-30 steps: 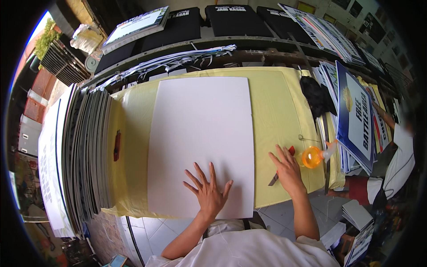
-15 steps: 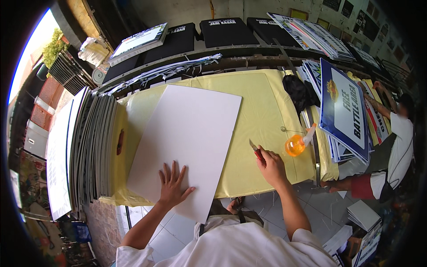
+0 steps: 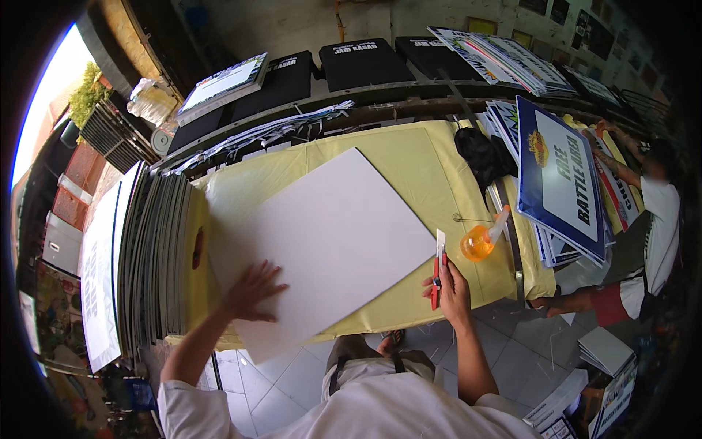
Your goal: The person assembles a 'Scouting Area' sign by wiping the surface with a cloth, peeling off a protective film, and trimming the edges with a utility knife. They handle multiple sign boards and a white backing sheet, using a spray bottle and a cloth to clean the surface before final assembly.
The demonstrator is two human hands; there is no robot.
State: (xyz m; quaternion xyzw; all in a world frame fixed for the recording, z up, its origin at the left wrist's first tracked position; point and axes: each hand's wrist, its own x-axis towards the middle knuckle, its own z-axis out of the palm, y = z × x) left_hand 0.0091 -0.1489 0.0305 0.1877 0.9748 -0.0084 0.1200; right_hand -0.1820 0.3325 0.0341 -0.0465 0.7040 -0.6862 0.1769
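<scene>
A large blank white board lies turned at an angle on the yellow-covered table. My left hand rests flat on its near left part, fingers spread and slightly blurred. Just past the board's right corner, my right hand grips a red utility knife. The knife's blade is out and points away from me, close to the board's edge. Right of it stands a spray bottle of orange liquid with a white and orange nozzle.
A thick row of boards stands at the table's left end. Printed signs and a black cloth bundle are at the right, where another person handles signs. White strips and black shirts lie along the far side.
The board has turned clockwise, its far corner swinging right. My left hand has slid left with it. The knife has tipped more upright in my right hand, which has moved slightly nearer me.
</scene>
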